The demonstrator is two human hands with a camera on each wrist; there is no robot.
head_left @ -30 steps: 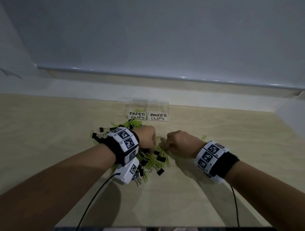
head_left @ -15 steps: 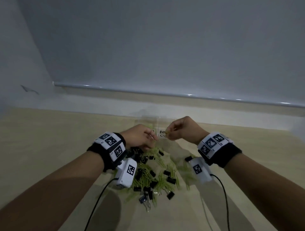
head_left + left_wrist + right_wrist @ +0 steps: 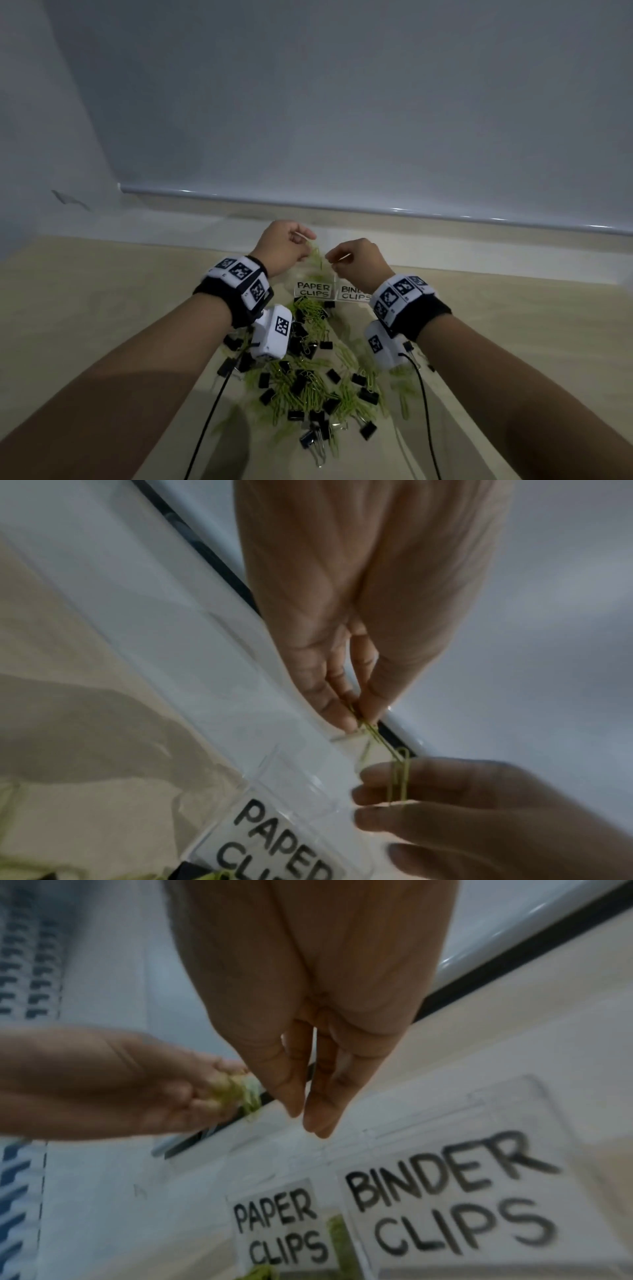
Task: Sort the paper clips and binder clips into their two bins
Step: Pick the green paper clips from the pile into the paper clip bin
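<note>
Paper clips [image 3: 317, 255], thin and green, hang in a little bunch from the left hand [image 3: 282, 246]. That hand is up in the air above the bin marked PAPER CLIPS [image 3: 313, 291]. In the left wrist view its thumb and fingers [image 3: 337, 710] squeeze the top of one clip, and another clip [image 3: 399, 775] dangles from it like a link in a chain. The dangling clip hangs in front of the fingers of the right hand [image 3: 359, 262].

The right hand is also up in the air, just beside the left hand, above the spot where the two bins meet. In the right wrist view its thumb and fingers point down with the tips pressed close together. I cannot tell if it is pinching a clip.

The two clear bins sit side by side and touch each other on the tan table [image 3: 102, 291], near the wall. The bin marked BINDER CLIPS [image 3: 354, 294] is on the right, and the right wrist band covers part of its label. Some green clips show inside the paper clip bin.

A big mixed pile [image 3: 308, 383] lies on the table in front of the bins, between the two arms. Green paper clips and black binder clips [image 3: 368, 395] are all jumbled up in it.
</note>
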